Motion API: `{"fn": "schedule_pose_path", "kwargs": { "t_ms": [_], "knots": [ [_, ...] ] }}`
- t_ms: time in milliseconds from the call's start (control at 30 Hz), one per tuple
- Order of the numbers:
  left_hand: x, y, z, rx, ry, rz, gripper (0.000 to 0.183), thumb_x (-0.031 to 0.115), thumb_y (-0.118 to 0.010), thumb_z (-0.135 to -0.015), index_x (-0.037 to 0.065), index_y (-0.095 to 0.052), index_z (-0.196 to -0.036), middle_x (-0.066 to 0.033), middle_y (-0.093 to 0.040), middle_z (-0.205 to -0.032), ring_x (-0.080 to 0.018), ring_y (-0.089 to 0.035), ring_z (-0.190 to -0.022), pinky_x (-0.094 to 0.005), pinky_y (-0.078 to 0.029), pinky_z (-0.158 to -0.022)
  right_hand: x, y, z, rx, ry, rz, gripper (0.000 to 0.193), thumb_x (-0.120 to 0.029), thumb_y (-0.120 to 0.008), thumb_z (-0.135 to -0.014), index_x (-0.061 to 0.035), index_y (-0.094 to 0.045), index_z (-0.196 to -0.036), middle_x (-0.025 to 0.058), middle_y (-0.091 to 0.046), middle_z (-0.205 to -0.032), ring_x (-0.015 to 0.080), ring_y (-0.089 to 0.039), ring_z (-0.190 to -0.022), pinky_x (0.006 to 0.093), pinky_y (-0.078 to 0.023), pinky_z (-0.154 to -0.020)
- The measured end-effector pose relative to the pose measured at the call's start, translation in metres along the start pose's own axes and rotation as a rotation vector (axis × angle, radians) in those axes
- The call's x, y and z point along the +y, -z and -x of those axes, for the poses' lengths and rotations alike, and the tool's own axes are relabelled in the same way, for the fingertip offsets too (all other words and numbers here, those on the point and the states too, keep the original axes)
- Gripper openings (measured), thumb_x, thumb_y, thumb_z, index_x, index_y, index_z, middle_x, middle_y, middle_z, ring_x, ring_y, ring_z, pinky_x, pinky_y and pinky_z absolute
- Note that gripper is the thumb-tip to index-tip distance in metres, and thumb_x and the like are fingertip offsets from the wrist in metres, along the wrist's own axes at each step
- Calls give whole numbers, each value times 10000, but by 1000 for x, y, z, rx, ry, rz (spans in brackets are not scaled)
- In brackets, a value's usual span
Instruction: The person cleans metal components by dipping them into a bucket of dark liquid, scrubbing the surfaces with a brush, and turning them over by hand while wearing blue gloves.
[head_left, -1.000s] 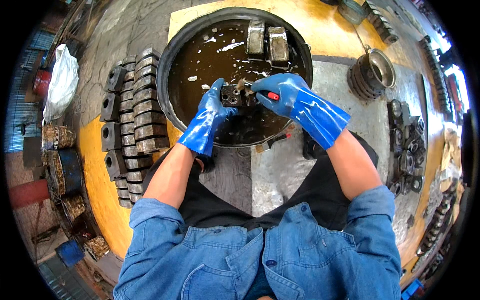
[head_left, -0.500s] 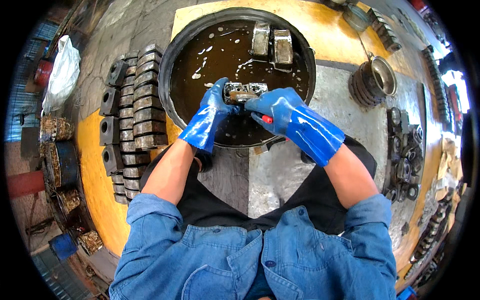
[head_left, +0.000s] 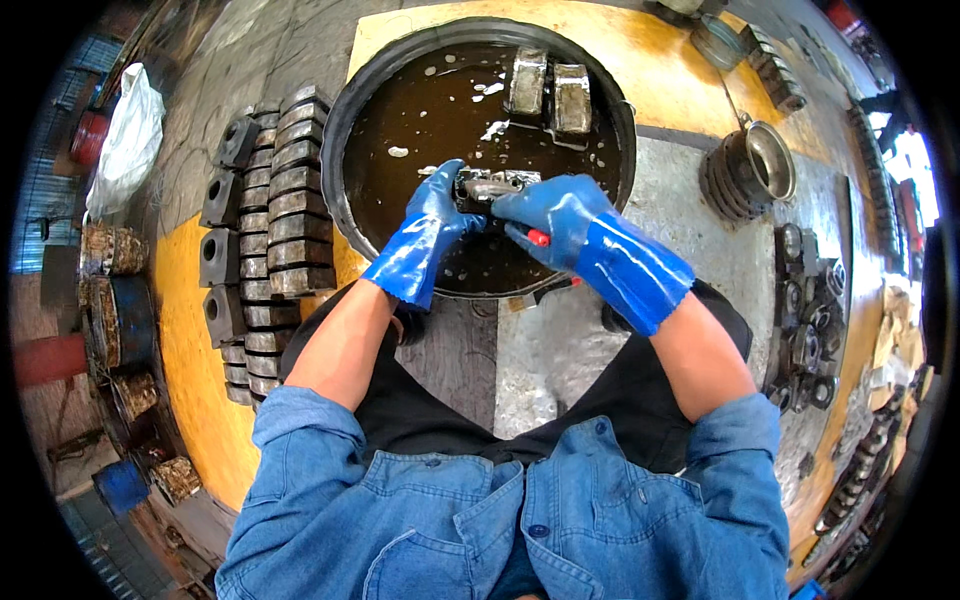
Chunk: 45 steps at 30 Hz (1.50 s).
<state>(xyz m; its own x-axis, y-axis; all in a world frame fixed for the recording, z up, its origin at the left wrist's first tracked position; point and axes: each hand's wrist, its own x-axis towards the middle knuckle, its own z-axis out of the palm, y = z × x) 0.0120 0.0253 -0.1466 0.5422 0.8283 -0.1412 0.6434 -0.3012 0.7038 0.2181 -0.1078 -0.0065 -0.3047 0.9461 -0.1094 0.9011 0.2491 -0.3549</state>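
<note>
Both my hands wear long blue rubber gloves over a wide black tub (head_left: 333, 165) of dark brown liquid. My left hand (head_left: 436, 205) is closed round the left side of a wet metal block (head_left: 522, 177) with holes in its face. In my right hand (head_left: 555, 215) is a brush-like tool with a red handle (head_left: 539, 238); its head lies against the block, and my glove hides most of it. Two wet metal blocks, one (head_left: 527, 82) beside the other (head_left: 571, 100), rest at the tub's far right, partly above the liquid.
Rows of dark metal blocks (head_left: 300, 225) stand left of the tub. To the right are a stack of metal rings (head_left: 745, 165) and a group of small round-holed parts (head_left: 805, 320). A white sack (head_left: 128, 135) and grimy drums (head_left: 125, 320) are at far left.
The tool's head has shifted slightly over the block, and the block has tilted a little. Foam patches on the liquid have drifted. Both hands keep their hold.
</note>
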Motion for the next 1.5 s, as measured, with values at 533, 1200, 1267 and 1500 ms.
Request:
{"fn": "schedule_pose_path", "kwargs": {
  "t_ms": [533,1200,1267,1500],
  "knots": [
    [1,2,1,-2,24,-6,1114,258,-1035,-586,46,-500,-1540,-203,-646,-1443,-334,-644,-1316,-426,-521,-1133,15,-6,-8,165,-67,-39,263,-249,-719,-959,-191,-756,-1214,151,-764,-1000,372,-739,-932,462,-604,-824],
    [8,4,6,-27,40,-10,1082,177,-1001,-595,34,-494,-1541,-197,-671,-1408,-327,-654,-1305,-405,-515,-1139,43,-8,-7,351,-278,-452,228,-207,-738,-965,-89,-793,-1153,136,-799,-1078,258,-773,-991,368,-600,-916],
    [7,1,4,-26,30,-18,1086,166,-1003,-599,43,-487,-1548,-191,-677,-1405,-312,-660,-1298,-402,-518,-1139,43,-12,-5,298,-328,-319,224,-222,-736,-963,-93,-796,-1136,143,-797,-1074,274,-778,-976,367,-604,-907],
    [11,6,9,-32,6,11,1057,180,-1016,-588,36,-519,-1510,-184,-679,-1405,-315,-656,-1308,-406,-526,-1122,30,-11,13,251,-229,-274,194,-337,-700,-958,-198,-791,-1058,142,-774,-1011,365,-745,-968,454,-603,-864]
  ]
}}
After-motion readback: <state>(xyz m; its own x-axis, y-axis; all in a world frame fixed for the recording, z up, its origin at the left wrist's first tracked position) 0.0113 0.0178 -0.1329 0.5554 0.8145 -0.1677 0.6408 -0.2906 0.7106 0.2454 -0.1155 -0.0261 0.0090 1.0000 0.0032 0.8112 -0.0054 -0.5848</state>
